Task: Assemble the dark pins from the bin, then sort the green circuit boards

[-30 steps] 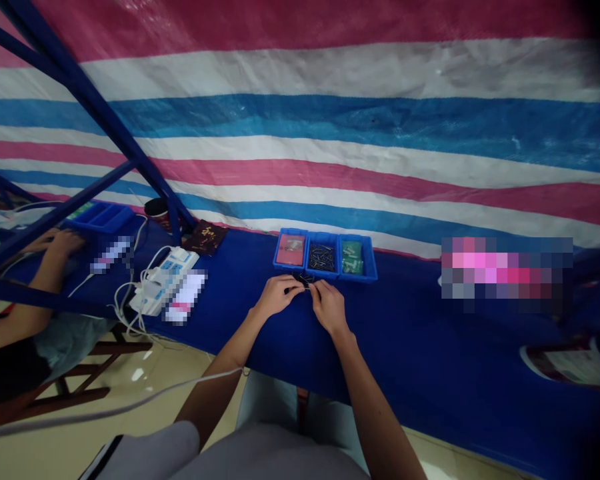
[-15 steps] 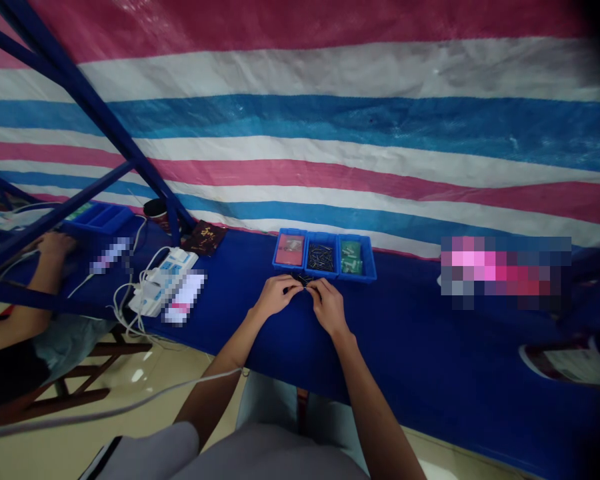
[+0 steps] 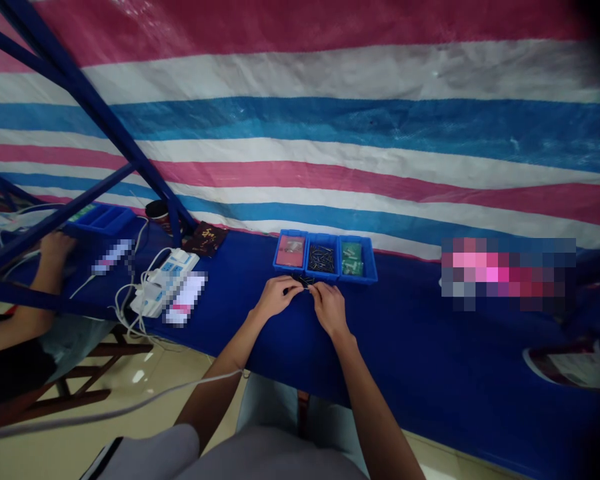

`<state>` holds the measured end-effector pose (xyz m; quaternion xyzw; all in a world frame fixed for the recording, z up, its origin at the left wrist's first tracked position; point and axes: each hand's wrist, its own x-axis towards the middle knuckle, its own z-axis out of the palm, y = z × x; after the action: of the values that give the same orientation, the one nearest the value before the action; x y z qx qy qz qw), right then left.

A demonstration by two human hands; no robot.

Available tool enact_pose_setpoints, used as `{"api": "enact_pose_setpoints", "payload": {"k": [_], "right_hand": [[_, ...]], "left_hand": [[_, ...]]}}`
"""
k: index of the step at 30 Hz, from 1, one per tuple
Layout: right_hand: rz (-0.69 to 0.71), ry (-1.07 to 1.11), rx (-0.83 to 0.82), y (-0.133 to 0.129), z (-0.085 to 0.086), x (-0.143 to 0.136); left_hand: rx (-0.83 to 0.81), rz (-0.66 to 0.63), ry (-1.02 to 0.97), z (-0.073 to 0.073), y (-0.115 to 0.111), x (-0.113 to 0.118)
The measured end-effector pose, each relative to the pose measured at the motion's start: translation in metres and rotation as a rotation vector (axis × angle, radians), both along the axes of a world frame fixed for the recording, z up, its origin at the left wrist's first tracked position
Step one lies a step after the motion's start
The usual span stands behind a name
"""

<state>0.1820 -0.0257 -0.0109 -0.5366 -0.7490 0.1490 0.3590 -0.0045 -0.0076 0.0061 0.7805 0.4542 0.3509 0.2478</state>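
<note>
My left hand (image 3: 279, 296) and my right hand (image 3: 329, 304) meet just in front of three joined blue bins, fingertips pinched close together. Between them is a thin, small piece, too tiny to name, which both hands seem to grip. Some dark slender pieces (image 3: 306, 281) lie just beyond the fingertips. The left bin holds a pink sheet (image 3: 289, 257) with a small clear bag on it. Many dark pin-like pieces (image 3: 323, 259) fill the middle bin (image 3: 322, 275). In the right bin lie green pieces with pale parts (image 3: 352, 257).
Left of my arms are a white power strip (image 3: 167, 277) with cables, a blurred-out phone (image 3: 185, 298) and a dark brown packet (image 3: 207, 239). A blue metal frame (image 3: 87, 113) rises there. Another person's hand (image 3: 57, 247) rests farther left. A pixelated pink object (image 3: 495, 270) lies right.
My right fingertips have shifted very slightly to the right, away from the left ones. The whole view has moved a little; otherwise the hands keep their place.
</note>
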Motion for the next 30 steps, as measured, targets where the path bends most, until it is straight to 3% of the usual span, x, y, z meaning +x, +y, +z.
{"api": "enact_pose_setpoints", "payload": {"k": [10, 25, 30], "right_hand": [[0.074, 0.132, -0.026, -0.0005, 0.0011, 0.0004], [-0.002, -0.057, -0.016, 0.0006, 0.0001, -0.0014], [0.015, 0.054, -0.053, 0.0000, 0.0008, 0.0000]], "left_hand": [[0.005, 0.013, 0.014, -0.0008, 0.0000, 0.0005], [0.011, 0.000, -0.017, -0.0016, 0.0003, 0.0010], [0.012, 0.006, -0.020, -0.0022, 0.0010, 0.0001]]}}
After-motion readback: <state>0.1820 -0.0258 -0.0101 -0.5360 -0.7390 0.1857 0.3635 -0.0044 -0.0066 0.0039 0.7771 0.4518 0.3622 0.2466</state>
